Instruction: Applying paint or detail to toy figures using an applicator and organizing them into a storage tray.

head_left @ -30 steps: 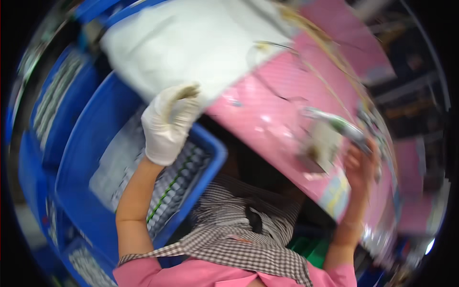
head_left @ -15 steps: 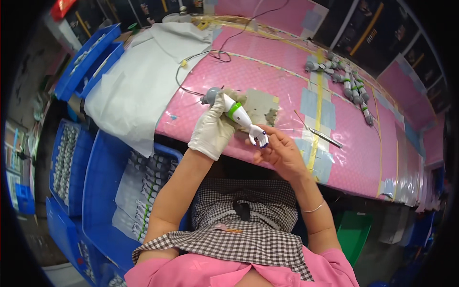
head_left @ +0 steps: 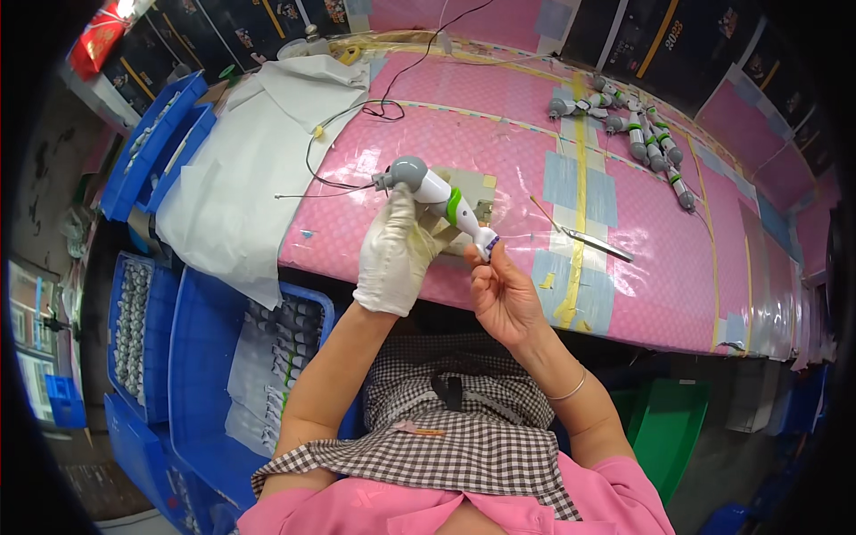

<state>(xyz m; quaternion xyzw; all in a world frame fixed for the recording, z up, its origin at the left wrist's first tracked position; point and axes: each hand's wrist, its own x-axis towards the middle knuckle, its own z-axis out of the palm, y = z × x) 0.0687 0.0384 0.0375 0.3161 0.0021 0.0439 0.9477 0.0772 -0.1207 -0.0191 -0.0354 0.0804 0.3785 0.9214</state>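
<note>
gloved l hand [head_left: 390,263] curled round white/grey toy arm [head_left: 434,189] above pink table [head_left: 446,134], by its nr edge; bare r hand [head_left: 508,299] mostly closed, pinching its tip. other toy arms [head_left: 637,141] at table's far r.

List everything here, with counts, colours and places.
Table: 1, pink, ahead.
Toy arm: 1, white, grey and green, above the table.
Similar pieces: several, same colours, table's far right.
Slim tool: 1, silver, right of toy arm.
Slab: 1, greyish, partly behind toy arm.
Cable: at least 1, black, table's left half.
Sheet: 1, white, over table's left end.
Blue bins: several, blue, left.
Bin parts: many, grey and white, inside these.
Green bin: 1, green, lower right.
Red item: 1, red, upper left.
Apron: 1, dark and white, lower middle.
Shirt: 1, pink, lower edge.
Left fingers: one set, gloved white, around toy arm.
Right fingers: one set, bare, at toy arm's tip.
</note>
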